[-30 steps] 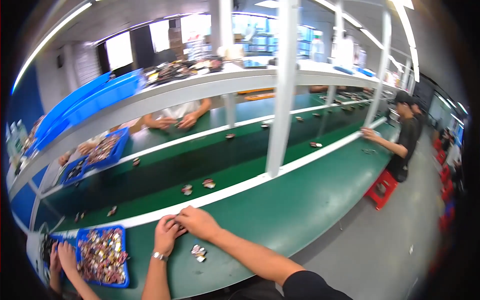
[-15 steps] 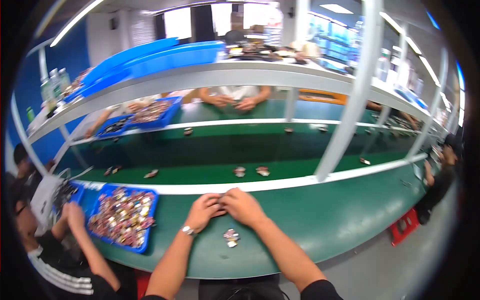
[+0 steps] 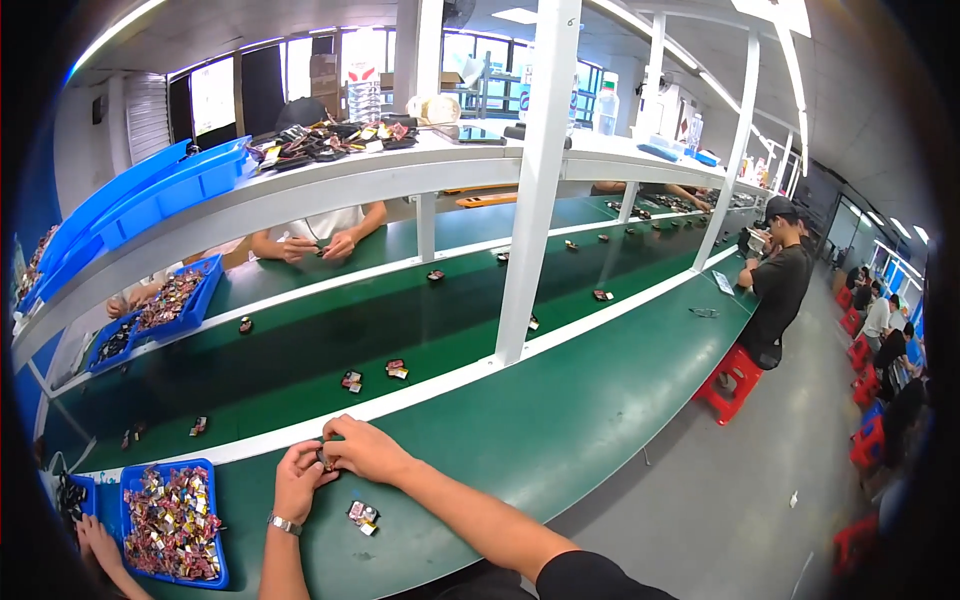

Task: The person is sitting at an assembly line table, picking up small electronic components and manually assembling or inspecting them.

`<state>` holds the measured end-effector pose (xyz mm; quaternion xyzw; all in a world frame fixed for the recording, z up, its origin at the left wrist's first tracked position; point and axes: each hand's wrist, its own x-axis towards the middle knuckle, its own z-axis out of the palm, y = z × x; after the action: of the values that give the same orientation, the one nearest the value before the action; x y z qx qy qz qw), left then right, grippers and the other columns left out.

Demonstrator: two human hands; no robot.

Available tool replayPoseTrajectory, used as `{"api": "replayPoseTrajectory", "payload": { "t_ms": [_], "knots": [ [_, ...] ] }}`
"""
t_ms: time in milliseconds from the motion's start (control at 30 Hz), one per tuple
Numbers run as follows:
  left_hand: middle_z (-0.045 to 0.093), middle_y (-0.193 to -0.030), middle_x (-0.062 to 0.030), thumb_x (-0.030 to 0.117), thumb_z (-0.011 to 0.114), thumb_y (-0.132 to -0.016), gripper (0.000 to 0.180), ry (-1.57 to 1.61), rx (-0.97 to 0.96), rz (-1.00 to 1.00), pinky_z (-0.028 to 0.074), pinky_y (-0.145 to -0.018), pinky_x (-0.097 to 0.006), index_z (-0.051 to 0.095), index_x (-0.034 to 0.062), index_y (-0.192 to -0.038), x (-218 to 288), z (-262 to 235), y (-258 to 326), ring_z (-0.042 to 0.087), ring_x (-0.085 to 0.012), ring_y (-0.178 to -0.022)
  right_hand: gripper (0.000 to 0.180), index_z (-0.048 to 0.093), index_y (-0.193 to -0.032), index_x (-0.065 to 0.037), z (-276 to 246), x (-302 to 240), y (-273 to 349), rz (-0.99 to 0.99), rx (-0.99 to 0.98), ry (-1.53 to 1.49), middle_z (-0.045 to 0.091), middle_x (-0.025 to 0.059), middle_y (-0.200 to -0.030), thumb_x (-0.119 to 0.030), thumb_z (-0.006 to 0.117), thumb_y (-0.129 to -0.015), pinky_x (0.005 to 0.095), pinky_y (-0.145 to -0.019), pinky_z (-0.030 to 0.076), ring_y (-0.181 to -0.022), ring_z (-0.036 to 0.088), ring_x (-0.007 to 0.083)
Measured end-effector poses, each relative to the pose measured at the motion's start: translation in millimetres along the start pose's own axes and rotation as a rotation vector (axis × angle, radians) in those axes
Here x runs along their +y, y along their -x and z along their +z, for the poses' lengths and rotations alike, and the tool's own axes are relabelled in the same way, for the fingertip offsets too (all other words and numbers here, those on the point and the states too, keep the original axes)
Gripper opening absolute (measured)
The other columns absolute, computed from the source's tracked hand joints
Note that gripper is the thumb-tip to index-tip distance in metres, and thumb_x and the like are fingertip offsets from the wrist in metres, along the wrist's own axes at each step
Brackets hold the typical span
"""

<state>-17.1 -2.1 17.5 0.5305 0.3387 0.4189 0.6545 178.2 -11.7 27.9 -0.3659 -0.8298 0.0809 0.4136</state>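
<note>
My left hand (image 3: 298, 480), with a metal-banded watch (image 3: 285, 524) at its wrist, is closed at the fingertips on a small dark part (image 3: 322, 458). Against the same part my right hand (image 3: 368, 452) presses its fingers, hiding most of it. Just below my hands a small assembly (image 3: 363, 517) in white, yellow and dark colours lies on the green table (image 3: 450, 430). To the left stands a blue tray (image 3: 222, 570) heaped with similar small parts in red, yellow and silver.
A co-worker's hand (image 3: 97, 545) is beside the tray at far left. A sunken green strip (image 3: 270, 370) with scattered parts runs behind a white rail (image 3: 400, 402). A white post (image 3: 535, 200) rises to a shelf. Red stools (image 3: 735, 385) and a standing person (image 3: 785, 270) are right.
The view has swung to the right, so the table, tray and hands sit further left in the picture. Both hands stay together on the small dark part.
</note>
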Motion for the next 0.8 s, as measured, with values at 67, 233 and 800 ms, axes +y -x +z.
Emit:
{"api": "replayPoseTrajectory", "payload": {
  "t_ms": [67,233,800],
  "knots": [
    [0.064,-0.109,-0.0116,-0.007,0.048,-0.090,0.033,0.014,0.003,-0.004,0.059,-0.083,-0.034,0.048,0.0012,-0.121,-1.1,-2.3,-0.3,0.066,-0.0202,-0.097,0.015,0.061,-0.085,-0.009,1.9,0.7,-0.1,0.021,-0.031,-0.019,0.053,0.0068,-0.104,-0.010,0.072,-0.074,0.0391,-0.084,0.047,-0.097,0.053,0.0277],
    [0.063,-0.111,-0.0122,-0.006,0.050,-0.089,0.034,0.025,-0.009,0.000,0.059,-0.083,-0.035,0.047,0.0008,-0.122,-1.3,-4.6,-0.6,0.065,-0.0206,-0.099,0.009,0.064,-0.082,-0.008,4.0,1.4,0.7,0.033,0.007,-0.046,0.055,0.0076,-0.104,-0.009,0.070,-0.074,0.0393,-0.083,0.048,-0.098,0.054,0.0281],
    [0.063,-0.110,-0.0143,-0.006,0.048,-0.092,0.032,0.038,-0.059,0.004,0.059,-0.085,-0.035,0.047,-0.0010,-0.123,-0.5,-4.7,0.4,0.065,-0.0208,-0.098,0.005,0.065,-0.082,-0.007,-2.4,-3.3,0.7,0.125,-0.055,-0.224,0.057,0.0079,-0.117,-0.011,0.067,-0.078,0.0376,-0.097,0.044,-0.114,0.051,0.0279]
  ]
}}
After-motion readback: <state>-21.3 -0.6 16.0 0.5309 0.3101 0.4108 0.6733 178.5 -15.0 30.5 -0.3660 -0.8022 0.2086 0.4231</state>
